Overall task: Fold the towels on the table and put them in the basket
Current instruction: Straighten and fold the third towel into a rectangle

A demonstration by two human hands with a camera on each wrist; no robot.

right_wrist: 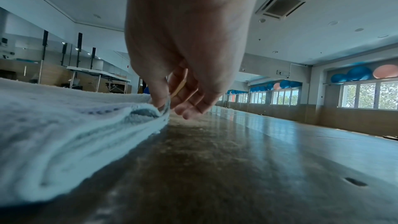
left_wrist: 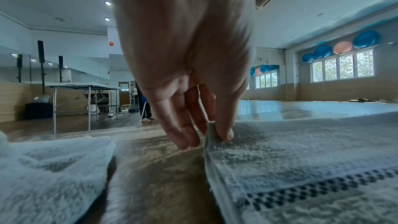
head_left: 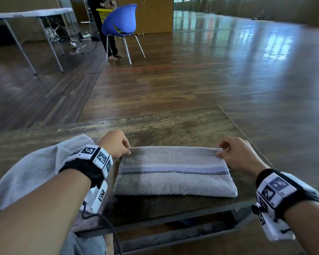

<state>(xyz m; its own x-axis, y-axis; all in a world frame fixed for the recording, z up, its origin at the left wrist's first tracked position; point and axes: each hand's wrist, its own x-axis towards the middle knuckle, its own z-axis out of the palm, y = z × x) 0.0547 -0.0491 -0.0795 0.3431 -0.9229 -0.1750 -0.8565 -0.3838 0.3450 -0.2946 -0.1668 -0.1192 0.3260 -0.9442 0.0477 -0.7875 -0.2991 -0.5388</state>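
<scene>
Two hands pinch the far corners of a folded towel (head_left: 175, 173) that lies flat on a worn, scuffed wooden table (head_left: 173, 126). The towel is grey-beige terry, nubbly on its faces, with a smooth woven hem along the far edge and a lilac band and a row of small dark checks running its length. Folded, it makes a long rectangle whose long axis runs from one hand across to the other; its rounded fold is on the wrist side and its open hemmed edges are out at the fingertips.

The left hand (head_left: 116, 143) nips the corner hem between thumb and a finger, the other fingers (left_wrist: 183, 135) hanging straight down to the tabletop just outside the cloth. The right hand (head_left: 236, 153) does the same at the opposite corner, thumb on top, lifting the upper layer slightly so the stacked plies gape.

Outside the left wrist, partly under the forearm, a second towel (head_left: 35, 168) lies rumpled, paler, fluffy and unfolded.
</scene>
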